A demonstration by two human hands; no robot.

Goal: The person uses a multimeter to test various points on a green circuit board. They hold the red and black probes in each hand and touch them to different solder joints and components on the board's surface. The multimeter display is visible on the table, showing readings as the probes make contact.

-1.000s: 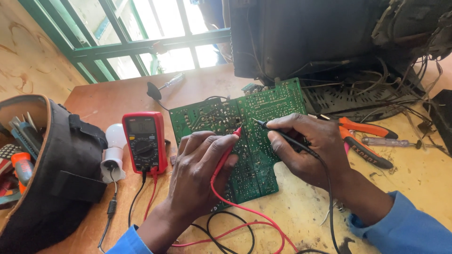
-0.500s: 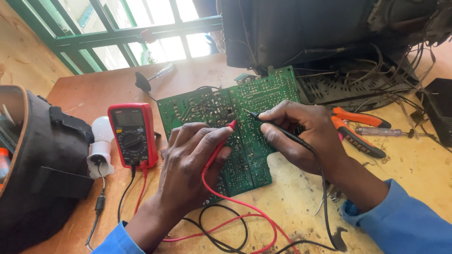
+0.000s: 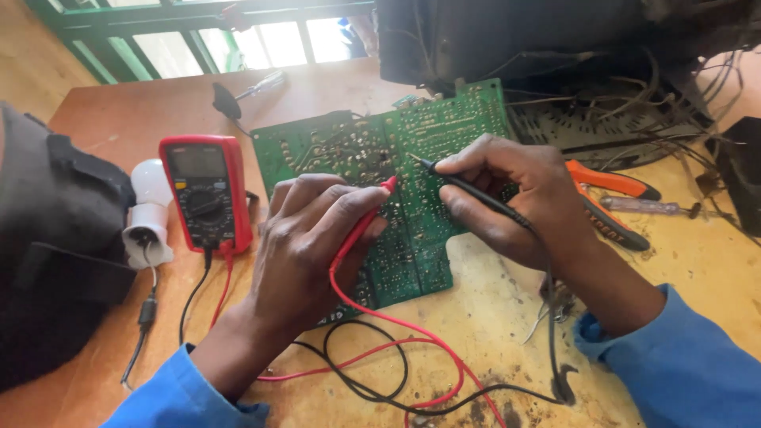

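Lighting: I log daylight entering through the window (image 3: 238, 40) at upper centre, blown out white. Table (image 3: 507, 317) evenly bright, soft shadows under both hands. Dark bag (image 3: 55, 238) at left edge slightly blurred; centre sharp.

**One head-worn camera, looking down over the desk**

A single view was taken from the person's head, tilted steeply down and forward over the desk (image 3: 713, 261). It sat close: both forearms entered from the bottom edge, the left hand (image 3: 313, 246) and right hand (image 3: 515, 198) filling the centre above the green circuit board (image 3: 412, 238). The lens faced toward a green-framed window (image 3: 198, 24) along the top edge. A red multimeter (image 3: 204, 190) lay left of centre, and a dark bag (image 3: 55, 246) was cut off by the left border. No second view covered the scene.
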